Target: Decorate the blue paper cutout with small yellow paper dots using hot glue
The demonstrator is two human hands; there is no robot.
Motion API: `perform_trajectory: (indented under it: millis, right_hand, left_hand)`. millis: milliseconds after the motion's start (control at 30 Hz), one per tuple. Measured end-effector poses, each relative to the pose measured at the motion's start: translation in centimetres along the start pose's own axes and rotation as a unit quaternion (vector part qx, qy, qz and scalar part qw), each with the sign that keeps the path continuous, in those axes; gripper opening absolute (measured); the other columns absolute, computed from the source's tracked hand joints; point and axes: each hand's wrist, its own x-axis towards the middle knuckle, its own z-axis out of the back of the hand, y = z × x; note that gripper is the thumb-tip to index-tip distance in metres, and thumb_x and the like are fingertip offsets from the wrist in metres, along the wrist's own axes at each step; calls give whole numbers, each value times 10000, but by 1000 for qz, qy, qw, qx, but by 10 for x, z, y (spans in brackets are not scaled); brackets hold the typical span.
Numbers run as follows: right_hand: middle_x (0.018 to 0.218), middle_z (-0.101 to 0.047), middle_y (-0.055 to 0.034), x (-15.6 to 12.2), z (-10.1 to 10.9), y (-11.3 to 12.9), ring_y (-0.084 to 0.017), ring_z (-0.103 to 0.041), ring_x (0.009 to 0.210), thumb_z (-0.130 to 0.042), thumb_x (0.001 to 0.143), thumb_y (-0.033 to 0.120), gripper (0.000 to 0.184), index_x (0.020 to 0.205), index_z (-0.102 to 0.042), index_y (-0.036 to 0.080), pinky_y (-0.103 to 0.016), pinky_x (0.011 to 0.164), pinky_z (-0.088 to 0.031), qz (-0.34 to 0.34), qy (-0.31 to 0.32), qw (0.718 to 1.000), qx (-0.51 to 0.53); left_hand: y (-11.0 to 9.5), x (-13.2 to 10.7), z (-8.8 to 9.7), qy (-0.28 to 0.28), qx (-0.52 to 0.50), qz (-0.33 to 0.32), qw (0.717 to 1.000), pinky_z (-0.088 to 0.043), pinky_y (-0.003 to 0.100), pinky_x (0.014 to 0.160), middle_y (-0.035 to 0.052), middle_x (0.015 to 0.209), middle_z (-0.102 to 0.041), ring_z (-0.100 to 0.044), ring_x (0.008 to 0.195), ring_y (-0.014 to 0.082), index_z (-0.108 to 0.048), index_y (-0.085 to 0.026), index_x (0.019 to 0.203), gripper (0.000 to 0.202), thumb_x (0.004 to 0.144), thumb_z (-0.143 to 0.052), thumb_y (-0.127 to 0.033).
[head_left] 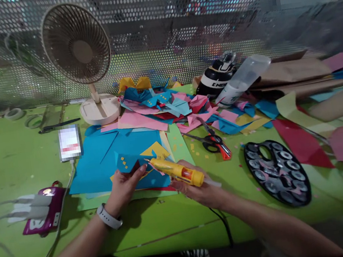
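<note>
My right hand is wrapped round a yellow glue gun whose nozzle points left. The nozzle tip is at a small blue paper piece with yellow bits, which my left hand pinches at its lower edge. A pale watch sits on my left wrist. Both hands hover over large blue paper sheets lying on the green table. A black cord runs down from the glue gun towards me.
A white desk fan stands at the back. Red-handled scissors, a black paint palette, a heap of coloured paper scraps, a phone, a power strip, tape rolls and a helmet lie around.
</note>
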Motion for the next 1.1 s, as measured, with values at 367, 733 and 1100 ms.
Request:
perform_trajectory:
  millis: [367, 733, 1100]
  right_hand:
    - [645, -442, 42, 0, -1, 1, -103, -409, 534, -629, 850, 423, 253, 807, -484, 220, -249, 480, -352, -1, -5, 1000, -14]
    - [636, -426, 47, 0, -1, 2, -94, -396, 523, -624, 848, 402, 267, 769, -450, 215, -240, 478, -347, 9, -13, 999, -34]
    - [593, -405, 63, 0, -1, 1, -88, -374, 494, -613, 863, 419, 254, 804, -459, 226, -234, 450, -328, 6, -6, 999, -45]
  left_hand:
    - [-2, -2, -1, -10, 45, -2, 999, -583, 338, 773, 38, 790, -691, -644, 750, 173, -680, -149, 770, 230, 706, -769, -350]
    - [-2, -2, 0, -2, 56, -14, 998, -584, 326, 741, 12, 693, -623, -596, 680, 146, -644, -147, 702, 240, 714, -762, -356]
    - [2, -1, 1, -6, 42, -10, 999, -591, 345, 750, 15, 718, -631, -609, 687, 153, -646, -154, 734, 245, 701, -770, -362]
